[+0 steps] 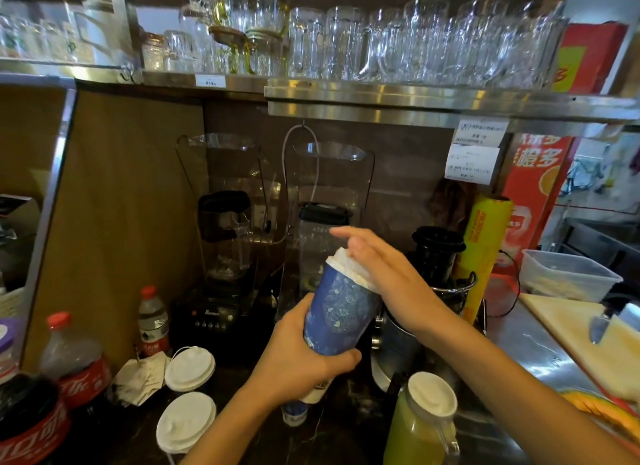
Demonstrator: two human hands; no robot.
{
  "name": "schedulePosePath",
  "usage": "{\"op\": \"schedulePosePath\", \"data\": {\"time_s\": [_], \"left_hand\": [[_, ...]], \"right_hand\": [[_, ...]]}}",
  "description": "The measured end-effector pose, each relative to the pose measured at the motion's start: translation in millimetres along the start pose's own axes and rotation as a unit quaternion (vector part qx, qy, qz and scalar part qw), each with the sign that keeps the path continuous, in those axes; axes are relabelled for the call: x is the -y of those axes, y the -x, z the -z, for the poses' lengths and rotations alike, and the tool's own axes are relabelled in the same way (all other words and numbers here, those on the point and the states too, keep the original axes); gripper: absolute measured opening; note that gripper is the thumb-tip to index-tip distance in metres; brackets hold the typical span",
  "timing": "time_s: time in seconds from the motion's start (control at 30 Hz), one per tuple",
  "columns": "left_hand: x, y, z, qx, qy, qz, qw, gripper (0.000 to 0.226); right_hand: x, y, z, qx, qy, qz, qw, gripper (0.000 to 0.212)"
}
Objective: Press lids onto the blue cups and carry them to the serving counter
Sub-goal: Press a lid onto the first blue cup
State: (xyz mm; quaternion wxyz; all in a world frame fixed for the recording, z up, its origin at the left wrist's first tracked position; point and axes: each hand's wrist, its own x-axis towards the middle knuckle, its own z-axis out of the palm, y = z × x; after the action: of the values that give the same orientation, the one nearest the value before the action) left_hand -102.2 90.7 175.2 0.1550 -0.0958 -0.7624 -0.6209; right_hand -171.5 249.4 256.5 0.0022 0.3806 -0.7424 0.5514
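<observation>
The blue cup (341, 312) is up off the counter, tilted toward my right, with my left hand (304, 357) wrapped around its lower half and my right hand (377, 264) laid flat and open-fingered on the white lid (349, 269), gripping nothing and pushing down with the palm. It is paper, so I judge the wall soft and easy to crush; I'd keep my hold low, near the stiffer base, and squeeze lightly. The lid looks like thin plastic that should snap over the rolled rim if I work around its edge. I can't tell from here whether the far side has seated, nor how full the cup is; if full, it will be heavy and liable to spill while tilted. Two lidded cups (189, 367) stand on the dark counter (346, 440) by my left forearm.
</observation>
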Motion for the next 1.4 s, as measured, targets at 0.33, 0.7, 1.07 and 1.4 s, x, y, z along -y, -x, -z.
{"op": "schedulePosePath", "data": {"time_s": [0.33,0.7,1.07,1.4], "left_hand": [[-5.8,-1.4,12.7,0.219,0.192,0.052,0.955,0.043],[-28.7,-46.0,23.2,0.126,0.109,0.025,0.986,0.065],[-35.5,-37.1,19.5,0.348,0.306,0.072,0.883,0.059],[-23.7,-48.9,20.7,0.089,0.088,0.010,0.992,0.062]], "right_hand": [[16.9,-5.4,1.9,-0.003,-0.036,0.101,0.994,0.038],[29.6,-48.7,22.4,-0.020,0.077,0.035,0.996,0.037],[40.0,-33.0,20.4,0.001,-0.050,0.169,0.984,0.035],[42.3,-52.8,39.1,0.046,0.094,0.063,0.993,0.029]]}}
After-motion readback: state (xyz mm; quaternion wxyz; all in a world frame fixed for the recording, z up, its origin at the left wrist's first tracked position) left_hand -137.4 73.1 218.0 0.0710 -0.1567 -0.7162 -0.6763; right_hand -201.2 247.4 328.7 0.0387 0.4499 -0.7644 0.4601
